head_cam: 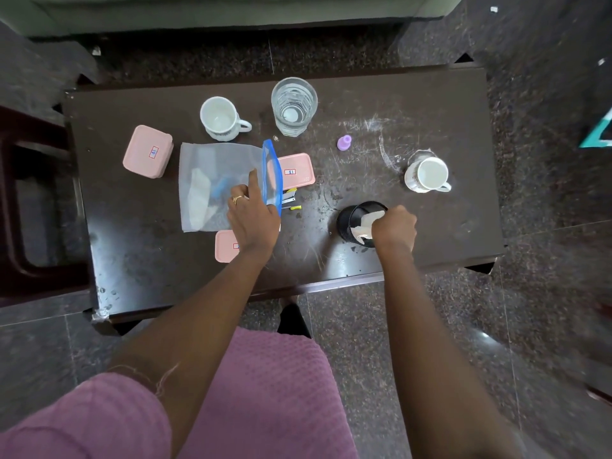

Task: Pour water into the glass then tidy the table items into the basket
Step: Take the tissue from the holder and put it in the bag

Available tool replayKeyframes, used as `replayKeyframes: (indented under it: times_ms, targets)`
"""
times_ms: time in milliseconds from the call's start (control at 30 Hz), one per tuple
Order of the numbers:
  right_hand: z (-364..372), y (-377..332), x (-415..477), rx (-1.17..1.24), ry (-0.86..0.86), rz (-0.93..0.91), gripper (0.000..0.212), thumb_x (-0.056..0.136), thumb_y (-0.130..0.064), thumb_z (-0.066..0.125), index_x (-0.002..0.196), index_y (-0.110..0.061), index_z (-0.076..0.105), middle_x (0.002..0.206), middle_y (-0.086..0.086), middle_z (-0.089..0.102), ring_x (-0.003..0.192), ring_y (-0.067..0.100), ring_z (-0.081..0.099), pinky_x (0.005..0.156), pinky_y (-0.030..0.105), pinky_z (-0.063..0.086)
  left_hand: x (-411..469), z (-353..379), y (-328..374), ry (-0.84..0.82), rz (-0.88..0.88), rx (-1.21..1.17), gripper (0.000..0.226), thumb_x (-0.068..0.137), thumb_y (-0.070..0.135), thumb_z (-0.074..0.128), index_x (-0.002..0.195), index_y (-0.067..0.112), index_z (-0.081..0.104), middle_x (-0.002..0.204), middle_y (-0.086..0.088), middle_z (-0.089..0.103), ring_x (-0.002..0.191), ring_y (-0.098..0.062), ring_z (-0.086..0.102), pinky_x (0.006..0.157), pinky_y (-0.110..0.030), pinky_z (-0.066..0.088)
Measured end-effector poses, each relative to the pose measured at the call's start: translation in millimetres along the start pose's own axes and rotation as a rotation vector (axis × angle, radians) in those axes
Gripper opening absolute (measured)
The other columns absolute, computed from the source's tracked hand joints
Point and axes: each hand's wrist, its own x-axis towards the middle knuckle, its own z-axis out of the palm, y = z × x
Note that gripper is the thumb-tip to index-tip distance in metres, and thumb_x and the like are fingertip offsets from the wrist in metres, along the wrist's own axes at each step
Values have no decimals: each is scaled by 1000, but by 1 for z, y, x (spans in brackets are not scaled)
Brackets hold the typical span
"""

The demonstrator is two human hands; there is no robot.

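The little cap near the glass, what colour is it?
Purple. The little cap shows clearly in the head view, on the dark table.

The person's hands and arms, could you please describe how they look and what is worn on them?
Both forearms are bare. The left hand has a gold ring on one of its fingers; the right hand shows no jewellery. A mauve waffle-knit sleeve covers the left upper arm, matching the garment lower in the view. No watch or bracelet is visible.
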Motion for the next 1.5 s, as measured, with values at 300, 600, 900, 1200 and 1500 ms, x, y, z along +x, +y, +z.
replayKeyframes:
  times_ms: [300,600,900,1200,1500]
  targets:
    - [11,-2,7,329,81,138,26,91,4,37,109,10,55,118,35,54,110,48,53,90,44,45,3,1,-5,2,-3,0,67,81,13,64,139,17,31,111,-15,49,104,-31,49,83,-44,49]
    - [26,-6,-4,-84,27,5,24,91,-3,44,112,-1,56,117,20,59,108,40,58,80,41,49,5,0,-5,2,3,-32,68,79,10,65,139,17,34,112,-15,49,101,-31,50,84,-44,49]
    - [29,-4,-8,-133,163,11,21,89,2,47,108,-3,57,111,19,64,102,39,62,77,42,51,5,-6,-8,-27,-1,-38,66,81,6,62,140,18,34,110,-16,49,99,-31,50,85,-45,50]
    - [11,-50,-12,244,249,-159,17,83,-19,67,93,-6,66,102,18,68,95,36,64,78,35,48,2,-19,-10,-57,37,-58,59,83,2,51,139,18,39,111,-18,52,97,-33,51,84,-46,43]
    - [64,-135,-43,219,-216,-685,44,91,-5,50,133,-14,45,129,14,53,113,25,55,90,25,40,5,-47,-23,22,52,-139,54,83,0,48,134,17,48,109,-17,55,96,-33,52,85,-44,38]
